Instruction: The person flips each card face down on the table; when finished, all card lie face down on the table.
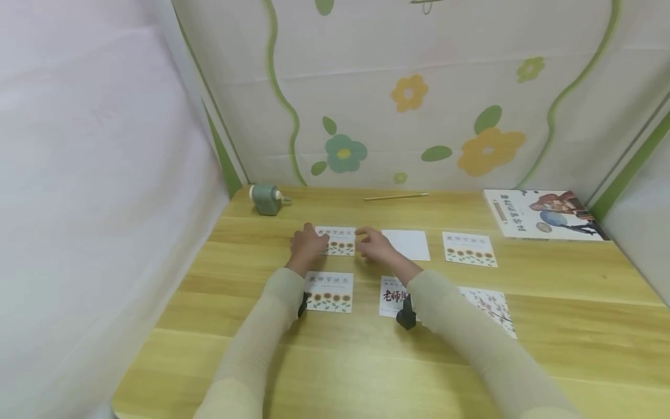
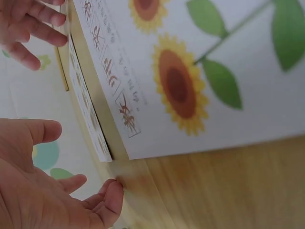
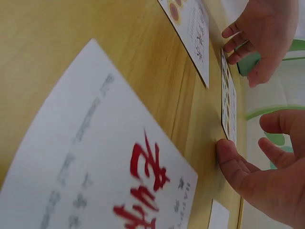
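A card with printed sunflowers and a line of characters (image 1: 341, 240) lies flat on the table between both hands. My left hand (image 1: 307, 244) is at its left edge, fingers spread and loosely bent. On the opposite side, my right hand (image 1: 378, 247) has its fingertips right at the card's edge, the thumb held apart in the right wrist view. Closer to me lies a second sunflower card (image 1: 330, 291), beneath the left wrist. A card with large red characters (image 1: 391, 295) is partly hidden by the right sleeve. Just beyond the right hand is a blank white card (image 1: 410, 245).
Farther right lie another sunflower card (image 1: 469, 249) and a blossom-branch card (image 1: 492, 308), partly covered by the right sleeve. A green bottle (image 1: 267, 200) lies at the back left, a thin stick (image 1: 396, 196) along the back, and an illustrated book (image 1: 544, 216) at the back right.
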Tool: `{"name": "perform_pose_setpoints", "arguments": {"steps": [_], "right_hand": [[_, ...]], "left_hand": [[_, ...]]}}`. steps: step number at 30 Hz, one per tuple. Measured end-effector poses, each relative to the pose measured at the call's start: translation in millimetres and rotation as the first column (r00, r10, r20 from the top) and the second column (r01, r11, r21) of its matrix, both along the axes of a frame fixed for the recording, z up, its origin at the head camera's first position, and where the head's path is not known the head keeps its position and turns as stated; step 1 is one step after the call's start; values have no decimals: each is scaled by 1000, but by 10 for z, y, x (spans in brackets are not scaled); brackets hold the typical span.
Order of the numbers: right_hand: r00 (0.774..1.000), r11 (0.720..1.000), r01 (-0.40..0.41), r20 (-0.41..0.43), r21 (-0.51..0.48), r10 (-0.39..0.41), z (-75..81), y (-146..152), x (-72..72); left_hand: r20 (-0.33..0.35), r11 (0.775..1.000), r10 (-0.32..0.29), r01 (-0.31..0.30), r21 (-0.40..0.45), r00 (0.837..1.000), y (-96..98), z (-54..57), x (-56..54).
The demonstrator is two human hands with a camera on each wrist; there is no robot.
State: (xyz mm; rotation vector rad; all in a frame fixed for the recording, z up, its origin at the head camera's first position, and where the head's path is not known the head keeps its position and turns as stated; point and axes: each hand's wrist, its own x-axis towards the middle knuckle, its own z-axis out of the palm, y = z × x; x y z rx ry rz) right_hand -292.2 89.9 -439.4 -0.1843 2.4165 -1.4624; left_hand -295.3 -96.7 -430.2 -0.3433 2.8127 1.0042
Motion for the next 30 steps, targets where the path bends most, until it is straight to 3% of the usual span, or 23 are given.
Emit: {"name": "perform_pose_setpoints", "arguments": {"steps": [11,18,21,25,28,30], "right_hand": [[1000,1000,-13,-11,-11,13,32,-142,48],[1000,1000,0,-17,9,0,12,-179,46],[1000,999,18,6,-34,-18,-5,-185,36],[998,993,52,52,-108,-47,-12,-182,16],[994,988,75,85,-134,-64,2,-182,-9],[993,984,87,98,-154,-72,18,-180,-38]], "left_hand": [[10,998,52,-52,36,999,63,-26,-37],[-4,975,152,-149,166,988,41,-17,-60],[-73,937,211,-181,298,975,32,-27,-109],[-152,857,258,-154,492,954,64,-7,-170],[-162,788,244,-98,608,956,122,29,-192],[-149,747,212,-62,662,966,175,31,-219]]}}
